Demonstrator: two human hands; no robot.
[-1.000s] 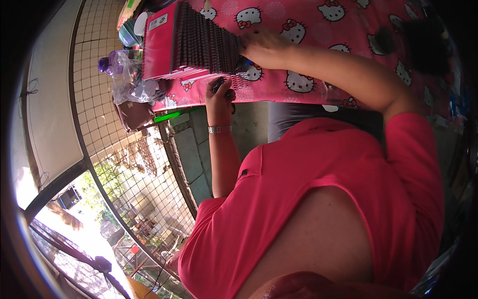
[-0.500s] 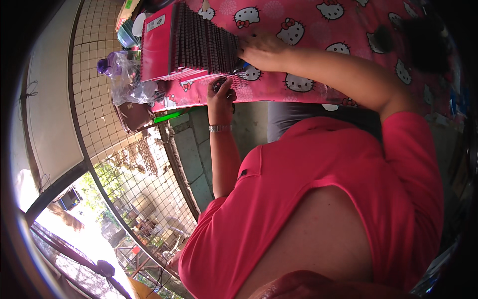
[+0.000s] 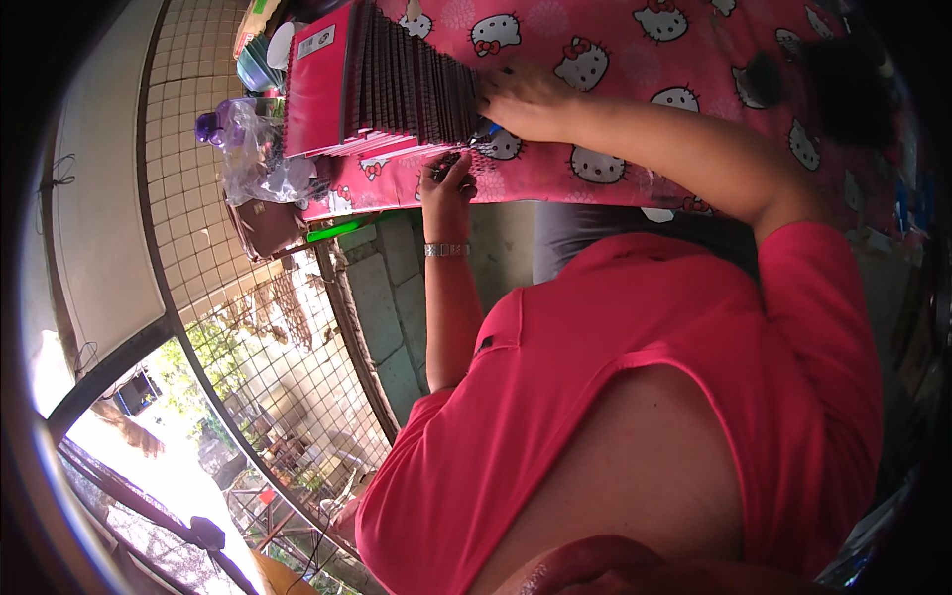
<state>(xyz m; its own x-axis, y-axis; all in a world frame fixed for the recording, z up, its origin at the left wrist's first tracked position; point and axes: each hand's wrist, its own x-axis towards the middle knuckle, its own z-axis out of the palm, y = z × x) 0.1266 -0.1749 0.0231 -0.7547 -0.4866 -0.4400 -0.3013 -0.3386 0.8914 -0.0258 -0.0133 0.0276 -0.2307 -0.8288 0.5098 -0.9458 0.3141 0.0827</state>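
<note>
A long row of spiral notebooks (image 3: 412, 84) with a pink-red front cover leans in an overlapping line on the pink table. By the near right end of the row, my left hand (image 3: 448, 180) is closed, fingers curled; a small dark thing shows at its fingertips, too small to name. My right hand (image 3: 531, 102) lies at the row's right end, its fingers bent against the last notebook and partly hidden. Below it pokes out a small blue object (image 3: 486, 127), which I cannot identify.
A patterned pink cloth (image 3: 585, 164) covers the table. To the left are a crumpled clear plastic bag (image 3: 268, 178), a purple-capped bottle (image 3: 210, 127), stacked bowls (image 3: 258, 67) and a brown case (image 3: 266, 228). A wire-grid screen (image 3: 188, 198) runs beside the table.
My left hand has shifted very slightly right and up, still closed beside the notebooks. My right hand and the notebook row look almost unchanged.
</note>
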